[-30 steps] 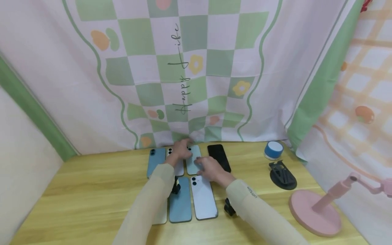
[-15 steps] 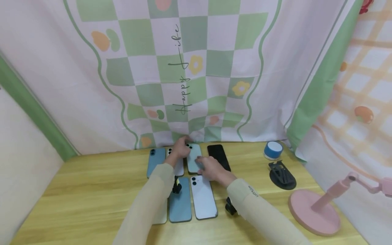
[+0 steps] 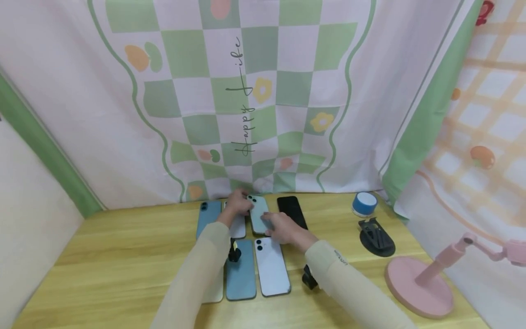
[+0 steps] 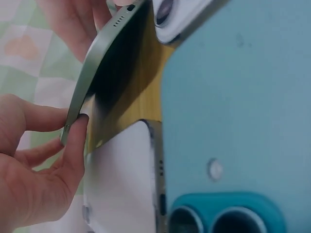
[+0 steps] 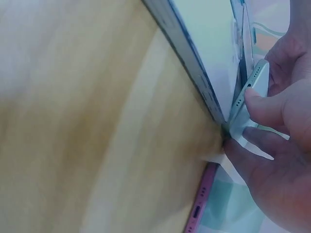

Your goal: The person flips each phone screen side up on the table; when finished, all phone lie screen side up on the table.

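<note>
In the head view, a pale green smartphone (image 3: 258, 215) is in the back row, between both hands. My left hand (image 3: 238, 204) pinches its upper left edge between thumb and fingers. My right hand (image 3: 283, 227) grips its lower right end; in the right wrist view the thumb (image 5: 265, 108) lies by the charging port. The left wrist view shows this phone (image 4: 90, 73) raised at a tilt above the wood. Left of it lie a white phone (image 3: 239, 227), partly hidden by my left hand, and a blue phone (image 3: 209, 215). On its right lies a black phone (image 3: 292, 212).
The front row has a cream phone (image 3: 214, 291) partly under my left sleeve, a blue phone (image 3: 241, 274) and a white phone (image 3: 273, 267). Rightward are a blue-and-white round item (image 3: 364, 204), a black round-based stand (image 3: 376, 237) and a pink stand (image 3: 419, 288). A curtain (image 3: 296, 55) hangs behind.
The pale green phone has shifted slightly left at its top end, and my left hand has moved a little left with it. My right hand has barely moved. The head view has tilted slightly.
</note>
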A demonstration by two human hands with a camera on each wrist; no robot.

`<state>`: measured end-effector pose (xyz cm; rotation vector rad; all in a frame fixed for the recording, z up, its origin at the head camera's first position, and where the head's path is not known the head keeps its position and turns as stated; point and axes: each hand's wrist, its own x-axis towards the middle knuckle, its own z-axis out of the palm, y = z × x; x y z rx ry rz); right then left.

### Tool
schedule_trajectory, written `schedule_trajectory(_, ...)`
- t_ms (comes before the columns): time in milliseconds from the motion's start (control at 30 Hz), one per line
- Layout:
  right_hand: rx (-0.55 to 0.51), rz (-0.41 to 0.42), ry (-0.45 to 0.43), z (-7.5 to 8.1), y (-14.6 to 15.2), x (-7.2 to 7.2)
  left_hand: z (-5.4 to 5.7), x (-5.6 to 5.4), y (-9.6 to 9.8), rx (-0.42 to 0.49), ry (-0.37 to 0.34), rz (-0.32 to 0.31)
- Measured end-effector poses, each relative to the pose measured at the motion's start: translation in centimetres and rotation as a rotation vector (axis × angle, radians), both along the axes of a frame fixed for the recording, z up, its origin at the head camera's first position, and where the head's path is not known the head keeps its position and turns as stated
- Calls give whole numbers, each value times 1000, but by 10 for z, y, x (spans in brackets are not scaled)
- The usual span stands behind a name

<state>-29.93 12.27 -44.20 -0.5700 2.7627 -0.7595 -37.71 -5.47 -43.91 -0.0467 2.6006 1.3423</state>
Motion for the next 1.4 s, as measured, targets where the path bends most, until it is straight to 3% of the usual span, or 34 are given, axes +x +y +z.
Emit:
schedule_trajectory(300,47,24,42,10,8,-1,19,0,2,-85,-3,28)
schedule_trajectory(500,-19,-13,42,13,11,1,31,-3,9,-227,8,29)
schedule_trajectory(700,-106,-52,33,15,15,5,44,-2,23,-410,64,3)
schedule_trajectory(833,-189,-79,28,17,19,5,49,0,34,-463,76,17)
schedule_trajectory(967,-398,-125,-131,17,19,4,48,2,40,-442,106,21)
schedule_trajectory(1100,-616,-232,-288,15,16,3,45,4,37,-353,126,-27)
schedule_trajectory(1267,-704,-346,-319,16,9,2,41,5,35,-197,79,-82)
schedule_trajectory(1400,-703,-387,-298,17,6,3,34,7,37,-147,77,-107)
